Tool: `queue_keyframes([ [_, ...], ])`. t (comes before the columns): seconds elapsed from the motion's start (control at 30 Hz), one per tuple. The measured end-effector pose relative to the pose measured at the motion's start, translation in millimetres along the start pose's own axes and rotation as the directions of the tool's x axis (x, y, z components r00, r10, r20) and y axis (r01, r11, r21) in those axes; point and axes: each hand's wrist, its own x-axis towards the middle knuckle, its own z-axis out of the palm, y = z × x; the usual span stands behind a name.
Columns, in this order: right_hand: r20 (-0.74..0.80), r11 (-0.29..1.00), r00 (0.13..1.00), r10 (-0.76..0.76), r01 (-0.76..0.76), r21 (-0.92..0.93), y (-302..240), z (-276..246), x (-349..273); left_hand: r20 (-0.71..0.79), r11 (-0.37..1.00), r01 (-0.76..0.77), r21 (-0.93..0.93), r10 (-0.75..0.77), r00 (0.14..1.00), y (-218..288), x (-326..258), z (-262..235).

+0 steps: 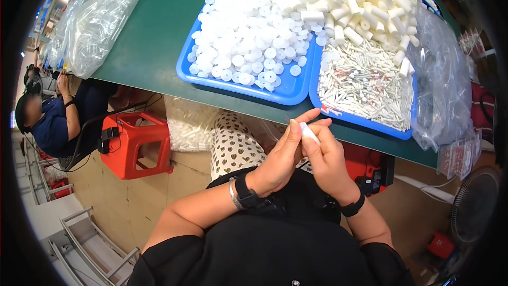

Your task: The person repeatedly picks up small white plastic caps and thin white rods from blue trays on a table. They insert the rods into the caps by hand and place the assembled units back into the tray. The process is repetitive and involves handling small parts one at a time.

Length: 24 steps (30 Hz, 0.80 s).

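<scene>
My two hands meet just off the table's near edge, in front of the trays. My right hand (pixel 329 154) is closed round a small white cylinder (pixel 309 133), with the thumb lying along it. Beside its upper end, the thumb and fingers of my left hand (pixel 279 160) are pinched together. A faint thin strand shows at the left fingertips, too small to make out. Beyond the hands, a blue tray (pixel 256 93) carries a heap of translucent white discs (pixel 254 37). The blue tray on the right (pixel 370 127) holds thin white sticks with wires (pixel 365 79) and thicker white cylinders (pixel 365 10).
Clear plastic bags lie on the green table (pixel 143 47) at left and right. Below it are a red stool (pixel 135 145) and a bag of white pieces (pixel 190 127). Another person (pixel 53 122) sits at left. A fan (pixel 476 204) stands at right.
</scene>
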Motion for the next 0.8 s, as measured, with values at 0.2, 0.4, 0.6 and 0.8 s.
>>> queue_keyframes([
  [0.2, 0.445, 0.571, 0.826, 0.346, -0.562, 0.598, -6.8, -23.9, 3.1, 0.031, 0.999, 0.03, 0.01, -0.031, 0.999, 12.8, -1.3, -6.4],
  [0.4, 0.54, 0.415, 0.774, 0.331, -0.633, 0.653, 0.3, -22.4, 2.2, 0.037, 0.997, 0.08, -0.015, -0.079, 0.996, 9.8, 1.6, -10.4],
  [0.6, 0.137, 0.985, 0.99, 0.026, -0.002, -0.175, 8.6, 2.2, -10.1, -0.045, 0.995, -0.031, -0.09, 0.027, 0.999, -7.2, -1.6, -12.4],
  [0.8, 0.164, 0.986, 0.985, 0.054, -0.026, -0.167, 2.6, -2.5, -4.1, -0.027, 0.973, 0.084, -0.215, -0.092, 0.995, 2.4, -3.0, -15.1],
])
